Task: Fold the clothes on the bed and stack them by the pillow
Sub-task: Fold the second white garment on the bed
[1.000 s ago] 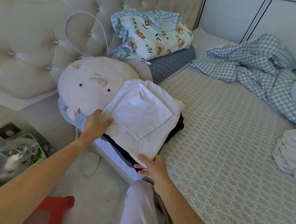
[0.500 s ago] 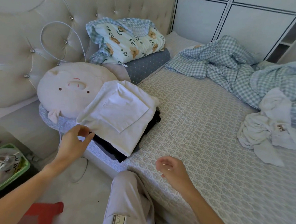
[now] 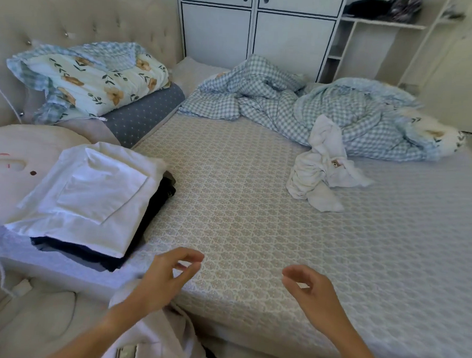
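Observation:
A folded white garment tops a stack of dark folded clothes at the left of the bed, leaning against a round pig-face pillow. A crumpled white garment lies unfolded on the mattress at mid right. My left hand hovers over the bed's near edge, fingers loosely curled, holding nothing. My right hand hovers beside it to the right, also loosely curled and empty. Both hands are apart from every garment.
A rumpled blue checked duvet fills the far right of the bed. A floral quilt sits on a grey dotted pillow by the tufted headboard. White cabinets stand behind. My knee is at the bed's edge.
Both hands let go of the folded white garment on the stack and drew back over the bed's near edge. The view swung right, bringing the crumpled white garment in.

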